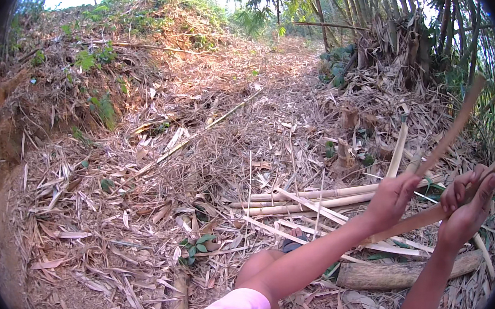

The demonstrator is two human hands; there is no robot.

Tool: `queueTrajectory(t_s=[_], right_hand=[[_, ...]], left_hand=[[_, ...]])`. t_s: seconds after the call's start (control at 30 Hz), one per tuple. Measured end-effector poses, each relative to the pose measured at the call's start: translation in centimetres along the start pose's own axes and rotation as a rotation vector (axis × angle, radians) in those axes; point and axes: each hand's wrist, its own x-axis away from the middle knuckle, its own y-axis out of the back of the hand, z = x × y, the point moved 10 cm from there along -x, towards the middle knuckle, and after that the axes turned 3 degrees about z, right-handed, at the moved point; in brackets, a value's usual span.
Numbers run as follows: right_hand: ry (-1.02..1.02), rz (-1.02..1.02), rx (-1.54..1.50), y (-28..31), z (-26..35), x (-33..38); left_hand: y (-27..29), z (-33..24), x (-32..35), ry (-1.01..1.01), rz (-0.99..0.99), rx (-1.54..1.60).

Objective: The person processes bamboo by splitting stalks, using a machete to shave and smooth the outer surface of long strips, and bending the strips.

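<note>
Head view looks down at both hands working split bamboo at lower right, over leaf litter. Left hand (pixel 391 197) is closed on one thin bamboo strip (pixel 453 126) rising up and right; right hand (pixel 467 208) grips a broader pale slat (pixel 420 218). Raw, splintery edges could cut a sliding palm, and the strip looks liable to snap if bent hard

Head-height fisheye, down over littered ground (pixel 143 182)
</note>
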Motion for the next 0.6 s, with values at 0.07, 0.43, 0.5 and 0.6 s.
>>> queueTrajectory(t_s=[0.07, 0.43, 0.5, 0.6], right_hand=[[-0.014, 0.005, -0.024, -0.1, -0.1, 0.2], [0.060, 0.264, -0.108, -2.8, 0.4, 1.7], [0.079, 0.316, -0.090, -3.0, 1.0, 1.9], [0.086, 0.334, -0.092, -2.8, 1.2, 2.1]], left_hand=[[1.2, 1.4, -1.0, 0.018, -0.050, -0.036], [10.4, 6.3, -4.5, 0.119, -0.342, -0.155], [11.1, 6.8, -5.0, 0.121, -0.372, -0.147], [12.0, 7.1, -5.4, 0.109, -0.410, -0.144]])
